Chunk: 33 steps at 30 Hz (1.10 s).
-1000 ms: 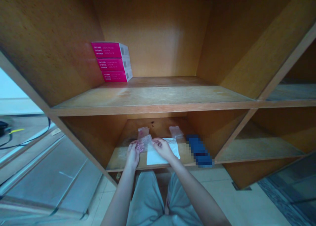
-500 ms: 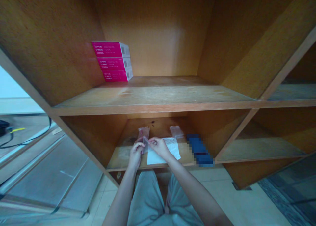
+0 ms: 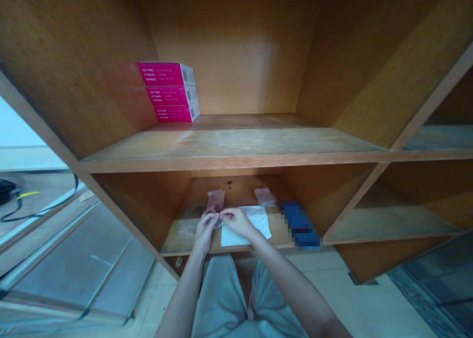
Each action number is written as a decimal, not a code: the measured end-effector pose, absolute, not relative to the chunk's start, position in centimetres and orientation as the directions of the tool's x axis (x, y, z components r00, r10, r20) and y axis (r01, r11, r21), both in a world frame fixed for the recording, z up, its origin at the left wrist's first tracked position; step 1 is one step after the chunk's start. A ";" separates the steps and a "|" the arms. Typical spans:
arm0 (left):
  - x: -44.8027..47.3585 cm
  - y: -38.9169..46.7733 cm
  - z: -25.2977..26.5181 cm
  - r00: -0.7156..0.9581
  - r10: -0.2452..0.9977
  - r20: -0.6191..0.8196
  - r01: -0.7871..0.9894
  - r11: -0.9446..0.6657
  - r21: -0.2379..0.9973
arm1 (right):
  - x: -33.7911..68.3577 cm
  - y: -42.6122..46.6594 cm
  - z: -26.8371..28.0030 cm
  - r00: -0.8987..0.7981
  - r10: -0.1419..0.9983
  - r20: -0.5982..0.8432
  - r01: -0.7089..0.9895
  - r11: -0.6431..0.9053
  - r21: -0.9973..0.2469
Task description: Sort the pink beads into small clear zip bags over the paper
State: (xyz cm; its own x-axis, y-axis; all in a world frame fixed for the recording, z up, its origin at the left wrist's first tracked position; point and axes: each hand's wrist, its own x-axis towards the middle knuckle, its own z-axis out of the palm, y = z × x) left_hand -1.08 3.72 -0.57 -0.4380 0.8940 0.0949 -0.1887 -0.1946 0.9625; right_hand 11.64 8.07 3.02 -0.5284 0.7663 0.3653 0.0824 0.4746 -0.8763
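Low in the cabinet, my left hand point(image 3: 204, 228) pinches a small clear plastic bag point(image 3: 218, 224) by its upper part. My right hand point(image 3: 237, 221) is closed in a pinch at the same bag, its fingertips meeting those of the left. Fingers cover most of the bag, and I cannot make out what is inside it. A sheet of white paper point(image 3: 244, 237) lies partly under my right hand. Just behind my left hand rests a clear bag with pinkish contents point(image 3: 216, 199). Another clear plastic bag point(image 3: 265, 196) lies flat behind the paper.
To the right of the paper is a dark blue, pixelated object point(image 3: 300, 225). Three pink boxes point(image 3: 172, 95) are stacked on the shelf above. That shelf's front edge point(image 3: 236, 163) runs above my hands. A wooden divider point(image 3: 351, 200) stands on the right.
My fingertips have come together on the small bag. It stood up between them before and now hangs lower, mostly covered by the fingers.
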 end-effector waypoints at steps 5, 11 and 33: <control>-1.2 4.0 -1.1 -0.460 0.881 0.115 -0.197 -0.228 0.954 | 11.9 8.1 3.5 -0.567 0.734 0.374 0.152 0.539 -0.828; -1.4 4.0 -1.4 -0.460 0.885 0.079 -0.237 -0.208 0.949 | 11.8 8.4 4.6 -0.613 0.714 0.339 0.253 0.583 -0.772; -1.2 4.1 -1.0 -0.521 0.846 0.112 -0.115 -0.200 0.973 | 9.9 7.2 8.8 -0.704 0.685 0.190 0.660 0.729 -0.183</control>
State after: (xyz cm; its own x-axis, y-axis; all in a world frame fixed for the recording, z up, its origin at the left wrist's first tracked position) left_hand -1.22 4.06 -0.99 -0.5213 0.8459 0.1122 -0.1146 -0.1997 0.9731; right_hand 9.94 7.23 8.80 -0.7037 0.6846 0.1901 0.6597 0.7289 -0.1830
